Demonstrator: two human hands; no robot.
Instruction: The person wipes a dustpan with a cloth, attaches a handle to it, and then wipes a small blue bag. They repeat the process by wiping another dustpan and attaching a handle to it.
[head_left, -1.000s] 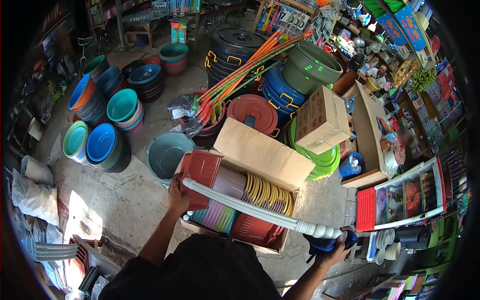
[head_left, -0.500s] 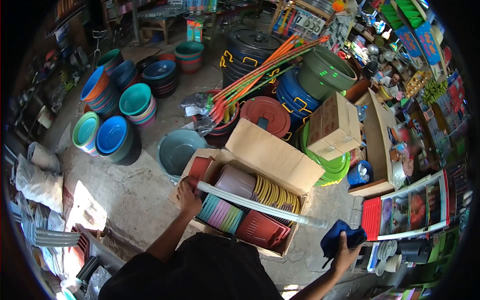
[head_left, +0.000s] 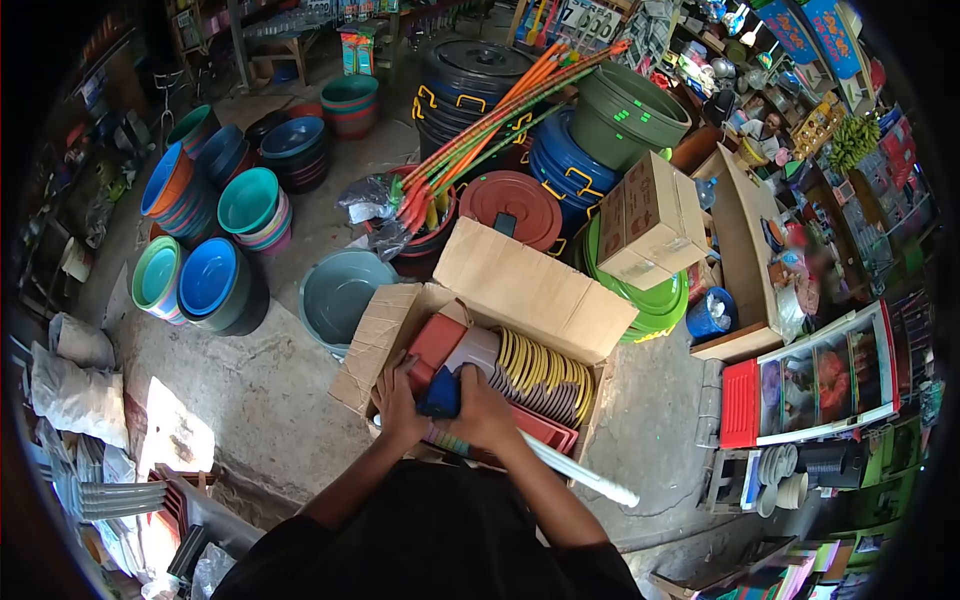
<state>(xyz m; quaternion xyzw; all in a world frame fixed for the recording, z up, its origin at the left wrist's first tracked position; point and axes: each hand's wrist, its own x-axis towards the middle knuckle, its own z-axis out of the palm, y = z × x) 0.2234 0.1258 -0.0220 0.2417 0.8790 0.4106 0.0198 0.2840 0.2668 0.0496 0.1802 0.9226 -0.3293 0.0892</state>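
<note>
My left hand (head_left: 400,408) has its fingers curled at the left end of the open cardboard box (head_left: 535,285), closed around the near end of a long white pole (head_left: 580,470); that end is covered by my hands. In my right hand (head_left: 485,408) a dark blue cloth (head_left: 440,395) is bunched up, pressed close against the left fingers and the pole. The pole slants over the box's front edge, its free end low on the right. Below my hands the box holds a reddish-brown bin (head_left: 438,345), yellow and brown nested plastic ware (head_left: 540,375) and a red basket (head_left: 545,425), partly covered.
A grey basin (head_left: 345,295) stands left of the box, with stacked coloured basins (head_left: 210,275) beyond. Behind the box are a red-brown lid (head_left: 510,215), a green tub (head_left: 630,115) and another carton (head_left: 655,220). A glass display case (head_left: 820,380) is at right, and a person (head_left: 762,135) sits far back.
My right hand has brought the blue cloth from the far right to beside my left hand. The white pole's free end has swung down toward me. The view has shifted slightly.
</note>
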